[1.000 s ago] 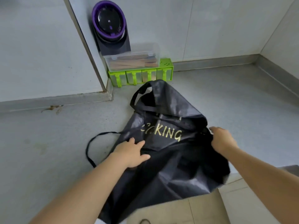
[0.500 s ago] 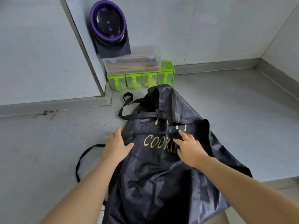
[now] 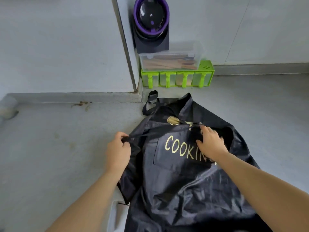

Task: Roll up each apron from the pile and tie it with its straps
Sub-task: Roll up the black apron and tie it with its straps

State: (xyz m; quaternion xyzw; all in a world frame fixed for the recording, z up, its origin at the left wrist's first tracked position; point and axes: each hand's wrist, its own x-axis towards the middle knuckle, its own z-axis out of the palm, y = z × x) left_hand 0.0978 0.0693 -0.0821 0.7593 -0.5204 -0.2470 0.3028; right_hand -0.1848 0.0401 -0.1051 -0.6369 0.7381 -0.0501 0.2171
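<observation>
Black apron (image 3: pixel 175 173) w/ yellow "COOKING" print lies crumpled on grey desk (image 3: pixel 58 156), lower part spilling over near edge. L hand (image 3: pixel 118 149) at apron's left edge, fingers curled, pinching strap (image 3: pixel 150 133). Strap runs taut across bib toward R hand (image 3: pixel 211 144). R hand on bib beside print, blurred; can't tell if gripping or pressing. Beyond apron's top: green rack (image 3: pixel 177 78), clear box (image 3: pixel 170 59) on it.
</observation>
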